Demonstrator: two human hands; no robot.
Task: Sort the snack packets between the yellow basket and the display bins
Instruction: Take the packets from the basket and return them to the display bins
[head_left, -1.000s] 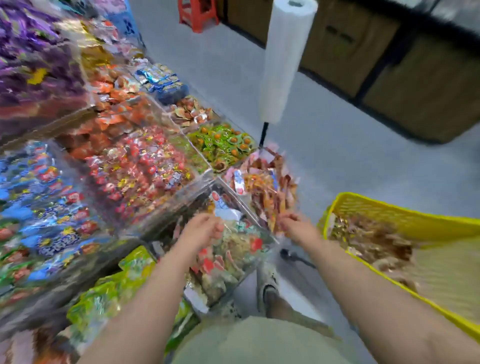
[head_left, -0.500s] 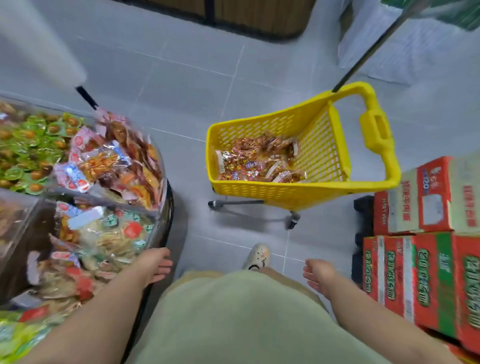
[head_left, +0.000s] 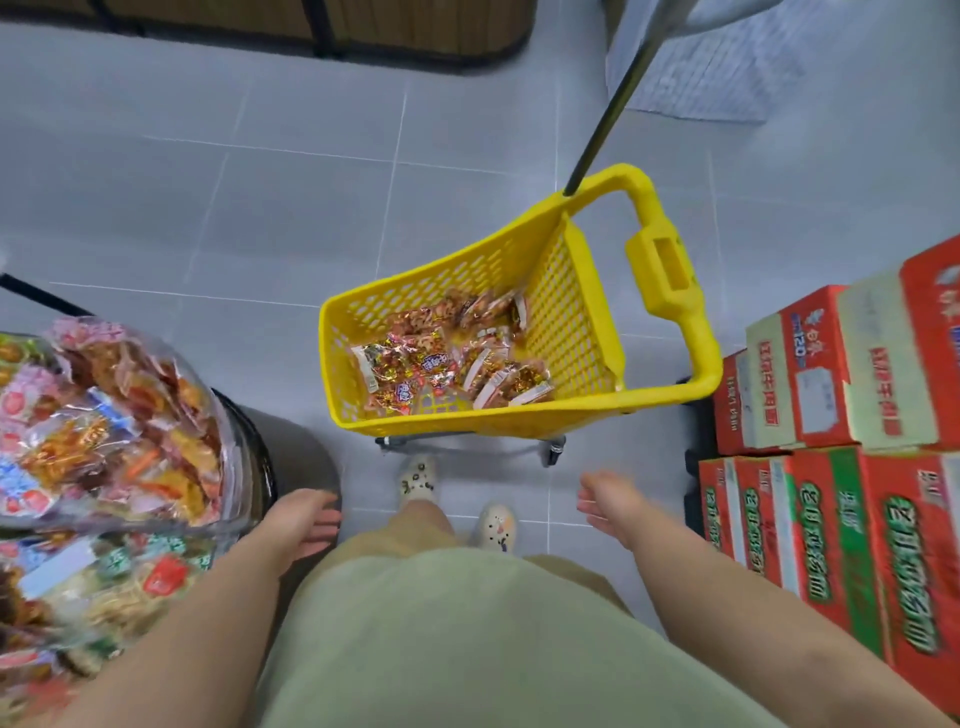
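One yellow basket (head_left: 441, 423) on wheels, on the floor, centre. Packets (head_left: 447, 358) are heaped in its bottom, overlapping, so no exact count. Two clear bins (head_left: 236, 467) at left, both full of packets. Left grip (head_left: 306, 519): empty, fingers relaxed, just beside the bins. Right grip (head_left: 608, 499): empty, fingers loose, apart from the basket. Basket sits ahead of and between both grips. Red cartons (head_left: 831, 519) stacked at right.
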